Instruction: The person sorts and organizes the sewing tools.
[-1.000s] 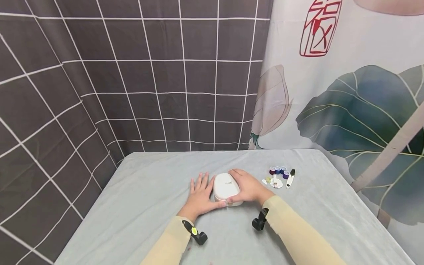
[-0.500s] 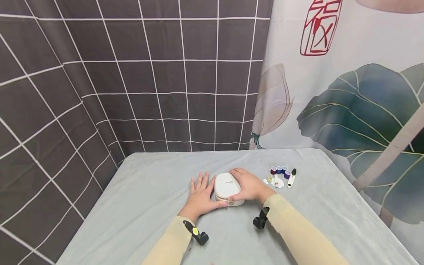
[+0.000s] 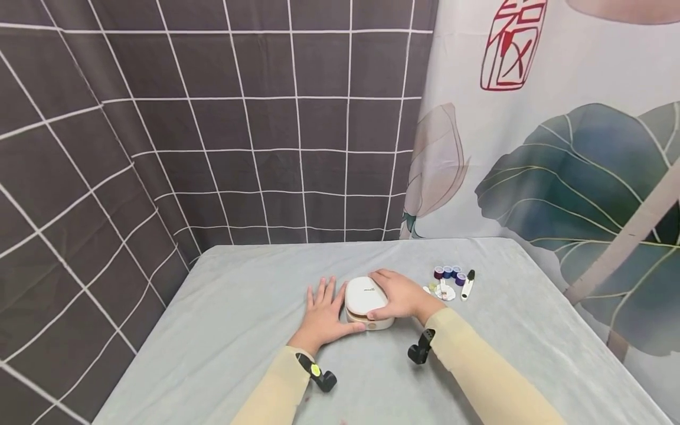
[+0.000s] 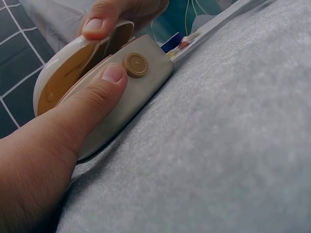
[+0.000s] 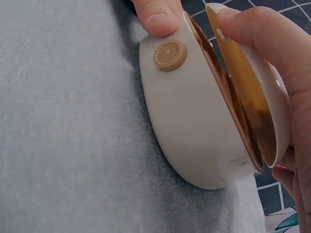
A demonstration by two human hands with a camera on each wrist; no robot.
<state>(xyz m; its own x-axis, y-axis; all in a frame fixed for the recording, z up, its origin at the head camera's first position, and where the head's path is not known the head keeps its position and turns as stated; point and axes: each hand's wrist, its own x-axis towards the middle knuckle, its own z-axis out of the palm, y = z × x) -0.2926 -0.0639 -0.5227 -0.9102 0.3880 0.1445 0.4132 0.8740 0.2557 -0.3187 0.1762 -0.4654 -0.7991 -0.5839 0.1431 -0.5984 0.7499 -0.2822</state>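
A small white rounded box [image 5: 199, 111] sits on the table with its lid [image 3: 363, 294] tilted up from the front. Inside, the lid is glossy amber-brown, and a tan round button [image 4: 135, 65] marks the front wall. My left hand [image 3: 321, 321] lies beside the box, fingers straight and spread, its thumb pressed on the front wall next to the button. My right hand [image 3: 404, 297] holds the lid from the right, thumb at its front edge and fingers over the far side. In the right wrist view a narrow gap shows between lid and body; the contents stay mostly hidden.
Right of the box stand several thread spools [image 3: 448, 272] in dark red, blue and purple. Near them lie a white disc [image 3: 446, 293] and a slim white tool [image 3: 467, 285] with a black tip. A grey cloth [image 3: 255, 295] covers the table; patterned curtains hang behind.
The lid has gone from closed to lifted at its front, raised by my right hand. My left hand has kept its place beside the box.
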